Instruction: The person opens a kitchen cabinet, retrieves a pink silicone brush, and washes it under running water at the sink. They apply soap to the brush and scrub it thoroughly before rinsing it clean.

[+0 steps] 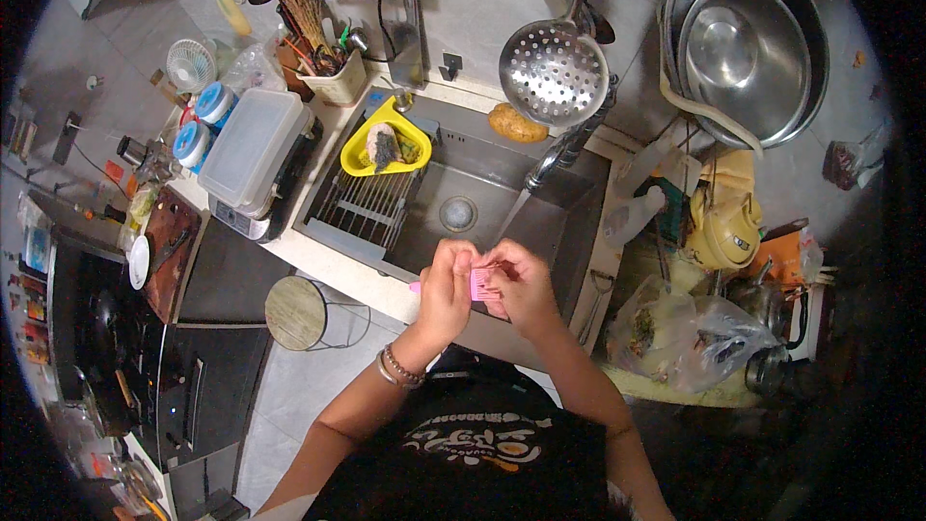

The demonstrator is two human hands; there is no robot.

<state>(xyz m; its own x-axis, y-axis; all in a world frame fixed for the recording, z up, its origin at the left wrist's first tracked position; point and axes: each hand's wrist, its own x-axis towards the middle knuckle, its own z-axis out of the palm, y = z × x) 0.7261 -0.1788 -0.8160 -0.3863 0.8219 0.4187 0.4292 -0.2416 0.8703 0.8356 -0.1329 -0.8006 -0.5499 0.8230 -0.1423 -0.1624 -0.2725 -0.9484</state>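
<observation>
My left hand (447, 293) is closed around a pink plastic comb or brush (477, 285), whose handle end pokes out at the hand's left side. The fingers of my right hand (515, 281) are bent at its toothed side; whether they grip it is hard to tell. Both hands are above the near edge of a metal sink (499, 221). Water seems to run from the faucet (534, 181) just beyond them. In the sink's left part, a yellow strainer basket (352, 159) holds a scrubber and scraps, by a wire drying rack (362, 206).
A potato (517, 123) lies on the sink's back ledge, under a hanging skimmer (554, 72). Left of the sink stands a lidded plastic container (251, 148). Plastic bags (694, 340) and a yellow kettle-like pot (723, 228) are at right. A round stool (295, 312) stands below left.
</observation>
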